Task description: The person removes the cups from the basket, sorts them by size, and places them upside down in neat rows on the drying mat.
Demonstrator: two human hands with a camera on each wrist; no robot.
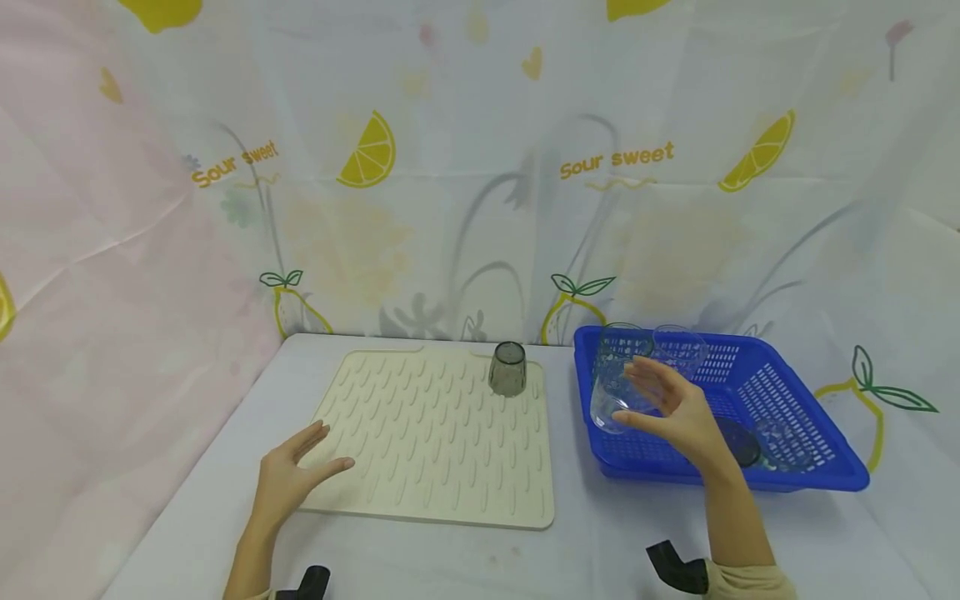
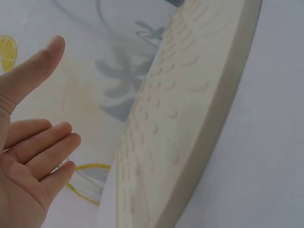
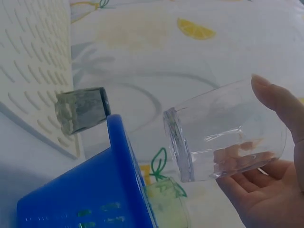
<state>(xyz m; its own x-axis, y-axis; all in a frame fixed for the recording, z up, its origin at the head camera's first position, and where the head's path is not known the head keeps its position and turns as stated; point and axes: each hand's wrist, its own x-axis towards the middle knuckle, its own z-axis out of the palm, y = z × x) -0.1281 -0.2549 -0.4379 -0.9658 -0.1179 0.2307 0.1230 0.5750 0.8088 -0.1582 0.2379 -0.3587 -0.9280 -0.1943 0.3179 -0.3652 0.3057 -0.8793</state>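
Note:
My right hand [image 1: 678, 412] grips a clear drinking glass [image 3: 209, 128] over the left part of the blue plastic basket [image 1: 780, 367]. In the right wrist view the glass lies tilted on its side, thumb on one side and fingers on the other, its thick base pointing away from the palm. My left hand [image 1: 288, 475] is held with fingers extended near the left edge of the cream draining mat [image 1: 420, 442], holding nothing. A grey tinted glass [image 1: 508, 369] stands upside down at the mat's back right corner.
Inside the basket are a greenish glass [image 3: 166, 204] at the back left, a dark glass [image 1: 738, 442] and a clear patterned glass [image 1: 783, 446] toward the front right. A white cloth with lemon prints [image 1: 450, 225] hangs behind the white-covered table [image 1: 450, 558].

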